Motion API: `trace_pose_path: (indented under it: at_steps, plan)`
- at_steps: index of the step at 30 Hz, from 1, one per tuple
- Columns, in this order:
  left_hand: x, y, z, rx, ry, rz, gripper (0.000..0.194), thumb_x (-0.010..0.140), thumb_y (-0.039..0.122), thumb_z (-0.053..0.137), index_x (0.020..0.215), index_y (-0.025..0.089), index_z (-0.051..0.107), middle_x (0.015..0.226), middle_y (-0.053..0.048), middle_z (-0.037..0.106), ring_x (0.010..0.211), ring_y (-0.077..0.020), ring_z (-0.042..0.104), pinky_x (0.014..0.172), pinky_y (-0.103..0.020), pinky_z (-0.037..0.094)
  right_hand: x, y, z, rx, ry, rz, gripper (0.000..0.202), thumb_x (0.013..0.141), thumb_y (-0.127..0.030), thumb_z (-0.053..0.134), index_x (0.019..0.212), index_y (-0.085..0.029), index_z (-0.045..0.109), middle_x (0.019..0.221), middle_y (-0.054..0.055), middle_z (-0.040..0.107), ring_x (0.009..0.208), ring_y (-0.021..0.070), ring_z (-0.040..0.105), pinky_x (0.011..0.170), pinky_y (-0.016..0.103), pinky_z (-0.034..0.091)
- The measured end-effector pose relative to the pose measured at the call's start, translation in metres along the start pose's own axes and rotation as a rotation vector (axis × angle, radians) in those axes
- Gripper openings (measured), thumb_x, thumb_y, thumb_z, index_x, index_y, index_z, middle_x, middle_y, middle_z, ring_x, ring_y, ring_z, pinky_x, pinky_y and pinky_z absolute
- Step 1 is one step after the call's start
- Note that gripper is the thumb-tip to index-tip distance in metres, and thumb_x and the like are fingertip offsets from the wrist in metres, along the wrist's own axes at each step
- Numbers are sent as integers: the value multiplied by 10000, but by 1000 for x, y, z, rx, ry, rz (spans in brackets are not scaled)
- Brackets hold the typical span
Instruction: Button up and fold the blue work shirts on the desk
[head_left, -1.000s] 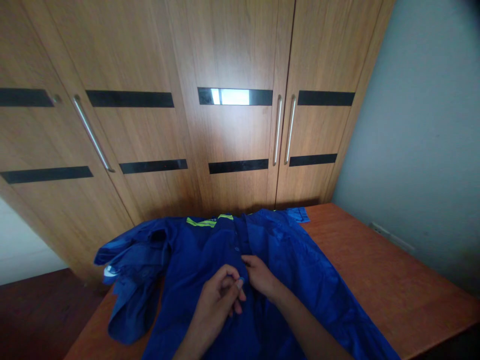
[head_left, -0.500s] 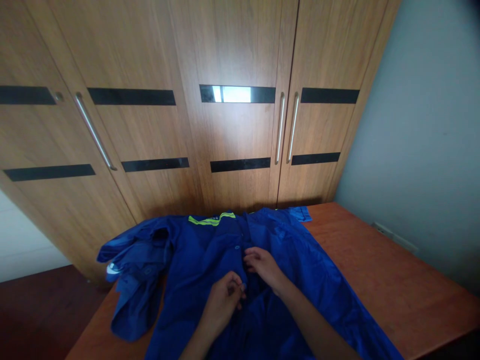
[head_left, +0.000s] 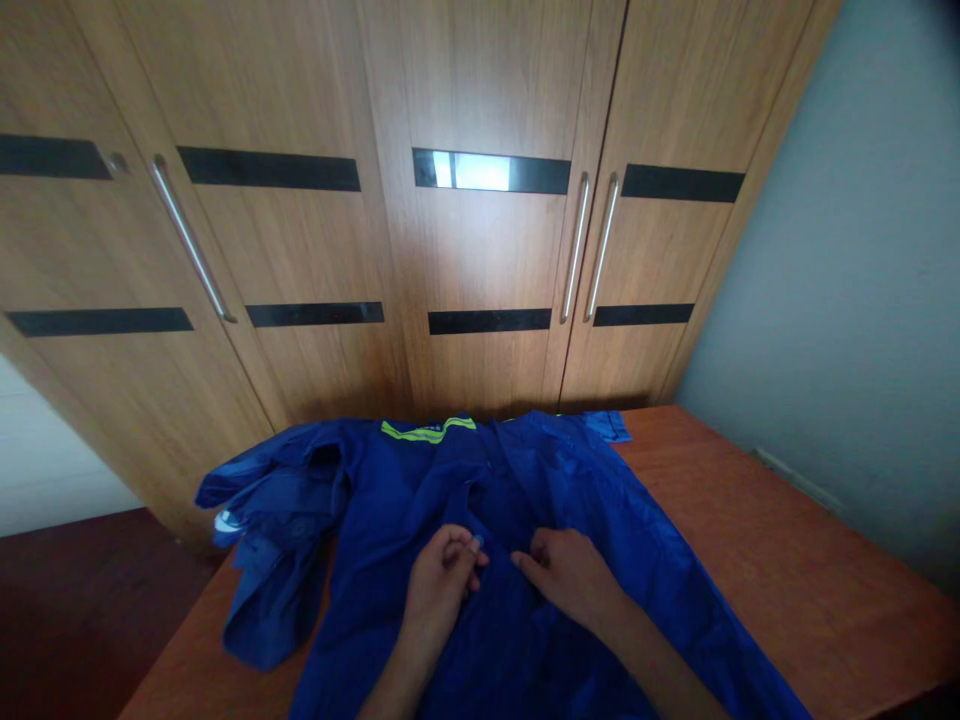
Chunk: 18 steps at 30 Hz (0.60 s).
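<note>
A dark blue work jacket with a yellow-green stripe across the chest lies spread on a reddish-brown table. Its front edge runs down the middle between my hands. My left hand pinches that front edge, and a small round button shows at its fingertips. To the right, my right hand rests low over the other front panel, thumb stretched toward the middle and fingers curled under. What lies beneath those fingers is hidden.
Behind the table stands a wooden wardrobe with metal handles and dark strips. One sleeve lies bunched at the left table edge. A grey-blue wall rises on the right.
My right hand has drawn back toward me and to the right, away from the front edge. My left hand keeps its pinch and has risen slightly in view. The camera view has shifted a little.
</note>
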<state>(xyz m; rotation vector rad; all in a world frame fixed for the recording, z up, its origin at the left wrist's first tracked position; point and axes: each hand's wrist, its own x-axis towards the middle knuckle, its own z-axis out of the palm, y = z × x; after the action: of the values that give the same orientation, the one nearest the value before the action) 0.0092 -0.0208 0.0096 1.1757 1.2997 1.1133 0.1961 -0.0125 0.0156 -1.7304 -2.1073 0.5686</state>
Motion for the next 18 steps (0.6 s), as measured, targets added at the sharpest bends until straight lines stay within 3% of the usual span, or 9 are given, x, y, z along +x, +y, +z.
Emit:
trace_pose_path:
  at_steps: [3,9,12,18]
  plan:
    - [0,2,-1,-37,21,2,254,731,418,619,763,184,524,641,-1,667,436,-77,493,423,-178,310,-1,-8,-2,-126,-32,51,299,728,-457,639,865,-192,655,803,84,702,764,250,657,604,284,377]
    - [-1,8,-2,-52,30,2,245,726,407,629,753,181,540,633,-2,669,447,-79,505,425,-175,312,-6,0,-10,1,-136,-26,381,638,-101,578,999,-202,646,770,23,680,758,182,644,655,250,396]
    - [-4,13,-3,-93,47,17,254,721,413,644,752,181,546,639,2,668,458,-75,511,439,-174,327,-12,5,-13,270,-66,23,405,644,-96,513,1016,-175,653,699,3,642,686,163,612,632,247,406]
    - [-9,21,-2,-120,24,50,285,713,441,657,767,187,541,640,9,662,451,-79,512,428,-179,322,-27,5,-15,977,16,174,508,636,-227,526,1134,-183,620,875,26,653,783,167,599,678,253,442]
